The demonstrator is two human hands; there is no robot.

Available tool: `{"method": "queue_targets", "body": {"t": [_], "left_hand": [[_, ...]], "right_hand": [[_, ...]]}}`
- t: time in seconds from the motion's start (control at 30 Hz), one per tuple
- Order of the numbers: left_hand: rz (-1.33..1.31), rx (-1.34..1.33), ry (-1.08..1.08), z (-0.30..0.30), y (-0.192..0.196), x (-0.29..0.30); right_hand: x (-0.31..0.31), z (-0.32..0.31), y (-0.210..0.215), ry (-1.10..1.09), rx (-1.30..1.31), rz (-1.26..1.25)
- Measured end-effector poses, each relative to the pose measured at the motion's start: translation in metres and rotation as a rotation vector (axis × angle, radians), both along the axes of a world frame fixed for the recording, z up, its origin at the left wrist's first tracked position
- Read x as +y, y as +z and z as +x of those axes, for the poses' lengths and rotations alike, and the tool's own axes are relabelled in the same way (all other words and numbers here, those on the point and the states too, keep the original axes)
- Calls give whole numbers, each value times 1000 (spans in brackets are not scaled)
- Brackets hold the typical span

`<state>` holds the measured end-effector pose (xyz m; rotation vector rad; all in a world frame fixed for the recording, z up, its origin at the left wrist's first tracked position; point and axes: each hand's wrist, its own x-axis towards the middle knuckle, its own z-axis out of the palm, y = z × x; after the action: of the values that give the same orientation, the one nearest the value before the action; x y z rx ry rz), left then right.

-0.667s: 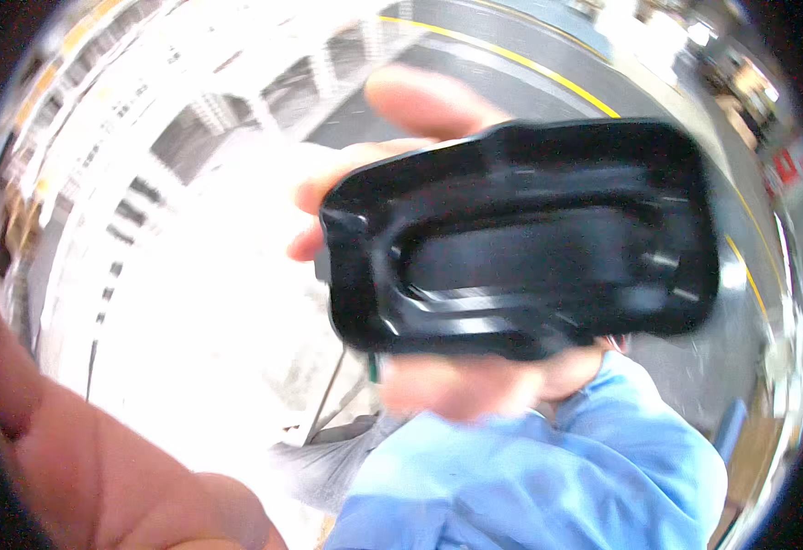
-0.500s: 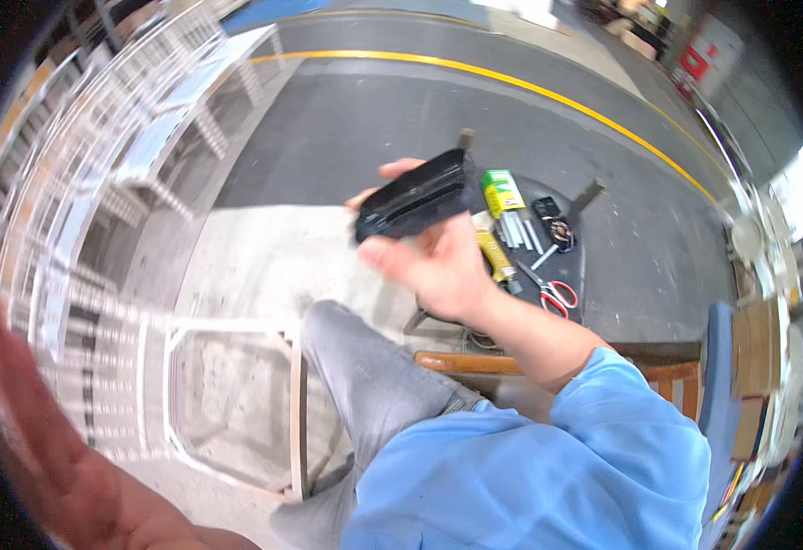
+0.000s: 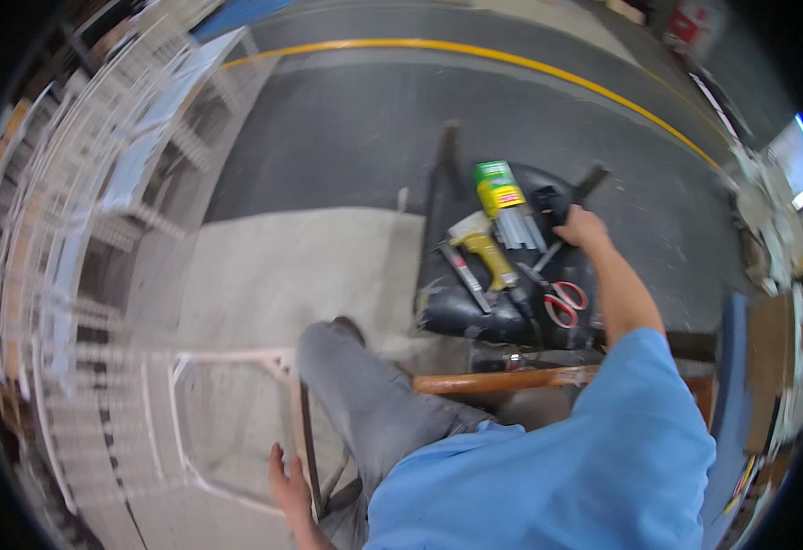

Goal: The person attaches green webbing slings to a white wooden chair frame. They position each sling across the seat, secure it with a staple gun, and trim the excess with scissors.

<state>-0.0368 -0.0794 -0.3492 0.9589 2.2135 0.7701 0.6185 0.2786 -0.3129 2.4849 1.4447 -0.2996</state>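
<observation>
My right hand reaches down to the far right part of a black padded seat, with its fingers curled. Beneath them it grips something I cannot make out, next to a small black object. On the seat lie a yellow glue gun, white glue sticks in a green and yellow box, scissors with red and white handles, and a slim knife-like tool. My left hand hangs low with its fingers apart, holding nothing, near a pale wooden frame.
Two posts rise at the seat's far side. An orange-brown wooden rail runs between the seat and my body. White slatted furniture lines the left. Cartons stand at the right. A yellow line crosses the grey floor.
My right hand has moved right and down onto the seat; the glossy black object it held is no longer plainly visible. My left hand has come from the far left toward my legs.
</observation>
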Motion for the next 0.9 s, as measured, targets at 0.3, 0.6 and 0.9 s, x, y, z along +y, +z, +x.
{"method": "queue_targets", "body": {"t": [0.3, 0.6, 0.9], "left_hand": [[-134, 368, -14, 4, -42, -54], [-187, 315, -185, -43, -109, -58], [-161, 235, -81, -62, -116, -50]], "right_hand": [[7, -104, 35, 338, 109, 233], [-149, -525, -38, 2000, 641, -719], [-192, -641, -356, 1223, 164, -919]]}}
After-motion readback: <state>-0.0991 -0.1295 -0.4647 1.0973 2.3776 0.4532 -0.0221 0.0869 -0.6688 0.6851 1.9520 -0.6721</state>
